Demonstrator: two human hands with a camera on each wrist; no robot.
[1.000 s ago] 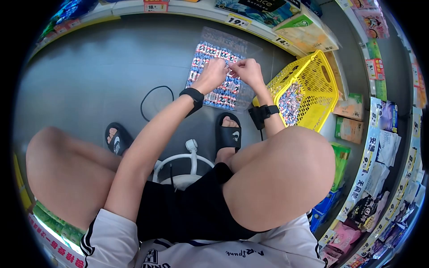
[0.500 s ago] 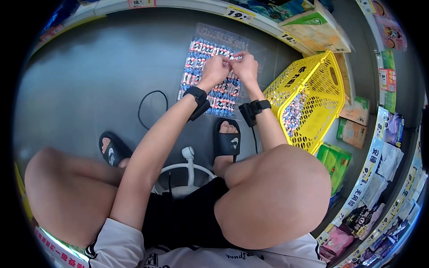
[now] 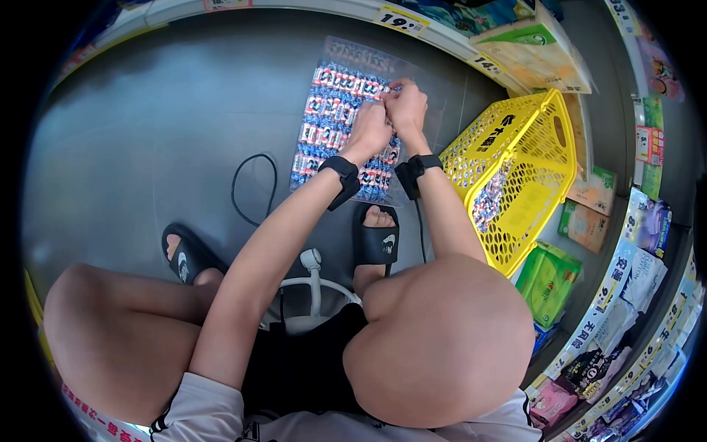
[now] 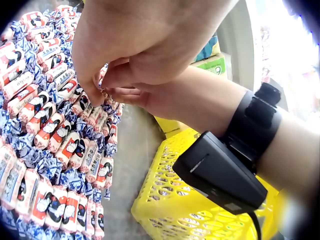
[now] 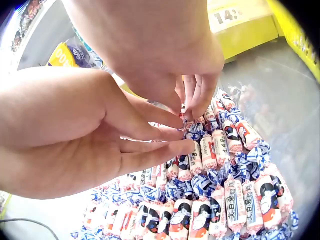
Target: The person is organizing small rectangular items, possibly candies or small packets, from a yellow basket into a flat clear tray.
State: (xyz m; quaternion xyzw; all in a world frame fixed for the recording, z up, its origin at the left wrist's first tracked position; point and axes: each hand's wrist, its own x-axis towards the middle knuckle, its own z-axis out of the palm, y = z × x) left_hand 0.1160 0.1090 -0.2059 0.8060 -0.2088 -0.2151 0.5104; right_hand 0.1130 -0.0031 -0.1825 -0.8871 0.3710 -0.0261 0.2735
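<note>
Rows of wrapped candies (image 3: 324, 110) in white, red and blue paper with twisted ends lie in a clear plastic box (image 3: 346, 50) on the floor. Over the right part of the rows, my left hand (image 3: 370, 131) and right hand (image 3: 407, 107) work close together. In the right wrist view, the left hand (image 5: 65, 130) reaches in with fairly straight fingers, its tips on the twisted blue wrappers (image 5: 197, 131). Beside them, the bent fingers of the right hand (image 5: 165, 55) point down and pinch a candy (image 5: 184, 109), mostly hidden by the fingertips.
A yellow basket (image 3: 541, 173) with loose candies (image 3: 490, 199) stands right of the box. Shelves with price tags (image 3: 401, 22) and tissue packs (image 3: 534, 51) curve around the back and right. A black cable (image 3: 234, 180) and sandalled feet (image 3: 379, 239) are on the floor.
Both hands stay over the candies. The left hand has shifted slightly right and down, and the right hand's fingers have bent toward the box's right edge. The head view has shifted a little.
</note>
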